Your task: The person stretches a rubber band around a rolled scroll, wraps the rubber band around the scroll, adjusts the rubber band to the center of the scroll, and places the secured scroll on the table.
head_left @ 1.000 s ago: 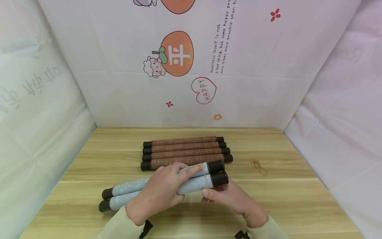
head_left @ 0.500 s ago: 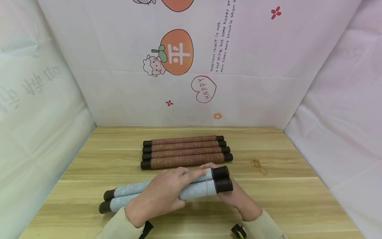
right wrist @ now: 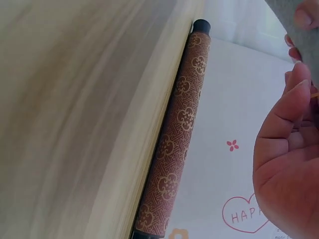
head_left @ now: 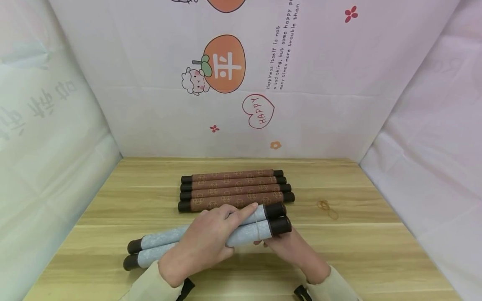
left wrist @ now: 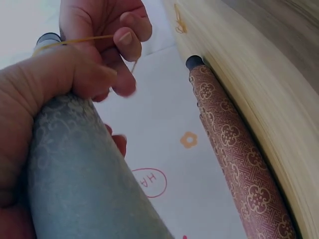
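Two light-blue scrolls (head_left: 246, 235) with black end caps lie side by side in my left hand (head_left: 205, 242), tilted with their right ends raised. Its fingers and thumb wrap around them right of their middle. A thin rubber band (head_left: 257, 225) crosses both scrolls near the right caps. My right hand (head_left: 295, 253) is below and behind those caps, its fingers partly hidden in the head view. In the left wrist view, the tan band (left wrist: 89, 39) stretches taut from the scrolls to the curled fingers of the right hand (left wrist: 102, 30).
Several brown patterned scrolls (head_left: 237, 201) with black caps lie in a row behind the hands. Loose rubber bands (head_left: 327, 208) lie on the wooden table (head_left: 357, 251) at the right. Printed white cloth (head_left: 320, 125) walls the back and sides.
My right hand's fingers came up behind the scrolls, then moved down below them again. The scrolls' right ends dipped, then rose. The left hand keeps its grip.
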Tool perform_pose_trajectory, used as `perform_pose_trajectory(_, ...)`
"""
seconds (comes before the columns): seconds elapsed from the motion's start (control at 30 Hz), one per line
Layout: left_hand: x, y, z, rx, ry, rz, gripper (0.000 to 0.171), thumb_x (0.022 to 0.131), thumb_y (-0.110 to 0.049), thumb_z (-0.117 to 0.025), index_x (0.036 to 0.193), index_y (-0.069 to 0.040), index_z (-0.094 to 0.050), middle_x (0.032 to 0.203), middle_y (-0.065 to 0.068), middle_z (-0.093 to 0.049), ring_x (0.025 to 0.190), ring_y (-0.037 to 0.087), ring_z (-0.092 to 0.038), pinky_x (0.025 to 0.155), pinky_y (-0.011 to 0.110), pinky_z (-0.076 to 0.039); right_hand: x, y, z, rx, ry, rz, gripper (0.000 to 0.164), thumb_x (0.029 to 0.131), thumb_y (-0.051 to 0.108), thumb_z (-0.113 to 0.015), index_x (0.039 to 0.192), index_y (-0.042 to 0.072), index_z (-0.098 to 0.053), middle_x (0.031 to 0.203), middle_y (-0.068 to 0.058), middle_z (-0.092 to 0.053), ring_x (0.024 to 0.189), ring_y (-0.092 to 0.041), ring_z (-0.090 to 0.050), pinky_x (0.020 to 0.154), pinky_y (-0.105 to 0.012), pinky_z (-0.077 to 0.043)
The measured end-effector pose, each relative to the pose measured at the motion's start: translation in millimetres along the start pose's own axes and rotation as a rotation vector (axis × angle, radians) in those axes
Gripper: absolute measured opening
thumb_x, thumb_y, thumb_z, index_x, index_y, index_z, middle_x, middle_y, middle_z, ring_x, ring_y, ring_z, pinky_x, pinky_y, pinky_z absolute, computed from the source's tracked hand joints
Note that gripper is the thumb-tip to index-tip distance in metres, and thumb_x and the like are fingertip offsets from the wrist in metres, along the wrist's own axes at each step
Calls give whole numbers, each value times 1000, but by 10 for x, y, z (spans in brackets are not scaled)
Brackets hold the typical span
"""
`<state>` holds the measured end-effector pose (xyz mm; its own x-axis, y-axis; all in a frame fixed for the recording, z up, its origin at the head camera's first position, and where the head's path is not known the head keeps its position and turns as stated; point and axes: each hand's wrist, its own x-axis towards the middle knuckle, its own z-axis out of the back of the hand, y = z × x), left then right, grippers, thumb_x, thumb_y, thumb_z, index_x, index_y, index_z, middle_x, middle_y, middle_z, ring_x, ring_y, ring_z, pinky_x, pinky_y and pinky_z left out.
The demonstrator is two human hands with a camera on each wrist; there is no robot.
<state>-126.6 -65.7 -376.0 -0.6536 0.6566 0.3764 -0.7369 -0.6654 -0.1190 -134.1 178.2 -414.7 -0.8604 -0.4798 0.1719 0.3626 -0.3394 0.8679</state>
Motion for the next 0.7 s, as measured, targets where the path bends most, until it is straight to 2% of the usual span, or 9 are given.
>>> perform_pose_trajectory(0.07, 11, 8, -4, 25, -17, 23, 113, 69, -22, -94, 164, -29, -34, 118, 1, -66, 93, 17, -68, 72, 40, -57, -13, 9, -4, 35, 12, -9, 18, 108, 9, -51, 111, 6, -69, 95, -10, -72, 81, -20, -71, 69, -34, -61)
perform_pose_trajectory(0.13, 19, 18, -13, 50, -45, 44, 111, 68, -21, -93, 163, -28, -36, 115, 1, -67, 90, 17, -68, 70, 39, -57, -36, 13, -8, 55, 15, -11, 23, 111, 15, -47, 119, 8, -67, 100, -9, -73, 84, -21, -71, 72, -36, -61)
perform_pose_trajectory(0.3, 27, 41, -40, 85, -128, 77, 108, 64, -14, -88, 161, -23, -42, 108, 3, -70, 86, 19, -69, 65, 38, -55, -122, 43, -32, 94, -20, -4, 30, 113, 18, -43, 116, 5, -69, 98, -5, -75, 88, -14, -71, 77, -36, -61)
perform_pose_trajectory(0.4, 27, 51, -55, 93, -152, 94, 109, 63, -13, -88, 161, -22, -41, 108, 4, -71, 86, 20, -70, 66, 38, -56, -169, 87, -58, 89, -59, 44, 28, 112, 16, -44, 114, 6, -71, 96, -3, -75, 89, -13, -71, 80, -35, -61)
perform_pose_trajectory(0.57, 26, 63, -80, 96, -155, 115, 109, 64, -14, -90, 161, -21, -41, 110, 4, -71, 86, 21, -71, 66, 38, -56, -222, 193, -117, 6, -162, 118, 18, 109, 13, -54, 113, 20, -70, 92, 6, -73, 87, -10, -70, 71, -29, -59)
perform_pose_trajectory(0.63, 29, 67, -86, 88, -149, 123, 108, 65, -14, -90, 161, -21, -42, 109, 4, -71, 86, 21, -71, 66, 38, -56, -237, 233, -142, -34, -214, 184, 18, 106, 9, -57, 110, 23, -69, 89, 9, -70, 83, -8, -67, 68, -27, -56)
perform_pose_trajectory(0.7, 38, 72, -88, 71, -135, 133, 106, 66, -14, -90, 160, -20, -43, 110, 4, -71, 87, 20, -71, 68, 38, -57, -247, 263, -166, -80, -264, 301, 22, 103, 2, -60, 107, 22, -69, 87, 10, -67, 80, -6, -63, 69, -24, -54)
